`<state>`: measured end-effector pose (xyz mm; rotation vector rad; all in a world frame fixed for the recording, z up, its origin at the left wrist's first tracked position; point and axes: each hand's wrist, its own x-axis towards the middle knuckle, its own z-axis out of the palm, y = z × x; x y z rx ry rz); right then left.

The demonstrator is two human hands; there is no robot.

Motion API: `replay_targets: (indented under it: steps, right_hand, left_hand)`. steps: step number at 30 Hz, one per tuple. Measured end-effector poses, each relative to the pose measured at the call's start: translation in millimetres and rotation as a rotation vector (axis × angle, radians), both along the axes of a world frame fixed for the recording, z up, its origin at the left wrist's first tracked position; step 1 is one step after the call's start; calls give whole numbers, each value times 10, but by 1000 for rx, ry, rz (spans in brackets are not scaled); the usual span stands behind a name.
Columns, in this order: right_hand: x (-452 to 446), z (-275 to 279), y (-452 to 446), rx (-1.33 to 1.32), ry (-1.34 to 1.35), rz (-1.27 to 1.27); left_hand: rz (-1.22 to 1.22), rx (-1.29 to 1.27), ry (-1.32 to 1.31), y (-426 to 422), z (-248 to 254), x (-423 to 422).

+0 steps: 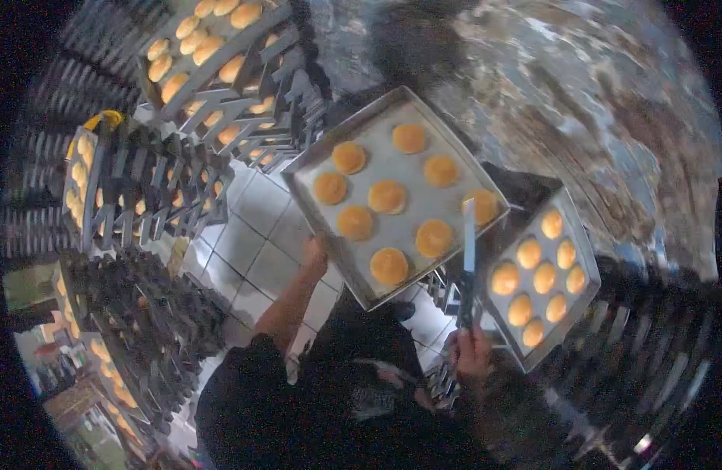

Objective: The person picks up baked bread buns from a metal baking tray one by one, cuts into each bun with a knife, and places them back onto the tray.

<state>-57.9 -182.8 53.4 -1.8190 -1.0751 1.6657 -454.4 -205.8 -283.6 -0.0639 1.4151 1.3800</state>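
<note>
A baking tray lined with pale paper is tilted across the middle of the view, with several round golden buns spaced over it. My left hand grips its near left edge; the fingertips are partly hidden at the rim. Closed around a dark handle, my right hand holds a long, narrow-bladed spatula upright in view. The blade's tip overlaps the bun at the tray's right corner; whether it touches the bun I cannot tell.
A second tray of buns lies at the right, close to my right hand. Racks stacked with trays of buns stand at the left. A mottled, worn surface spans the upper right. White floor tiles show below.
</note>
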Motion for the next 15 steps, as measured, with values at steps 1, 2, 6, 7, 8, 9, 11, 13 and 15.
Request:
replay_targets:
  steps: [1,2,6,7,8,9,11,13,15]
  right_hand:
    - [-69,-200,114,-15,-20,18]
    - [-44,-468,115,52,-176,239]
    - [-580,-792,215,-65,-156,323]
    - [-614,-924,183,-83,-168,330]
    - [-647,-1074,143,-219,-184,254]
    - [-732,-1179,209,-294,-201,215]
    - [-967,-1322,426,-510,-375,305]
    - [-955,-1614,510,-664,-541,438]
    - [-764,-1995,446,-707,-509,563]
  left_hand:
    - [93,22,-30,45,-71,-44]
    - [188,37,-59,65,-158,-86]
    - [37,-168,218,235,-1037,-322]
    - [16,-206,269,277,-1365,-348]
    - [-6,-225,312,335,-1714,-391]
    - [-10,-223,350,375,-2117,-407]
    - [-11,-134,451,404,-3055,-453]
    - [-139,-86,631,467,-3660,-518]
    - [-557,-241,925,545,-3912,-568]
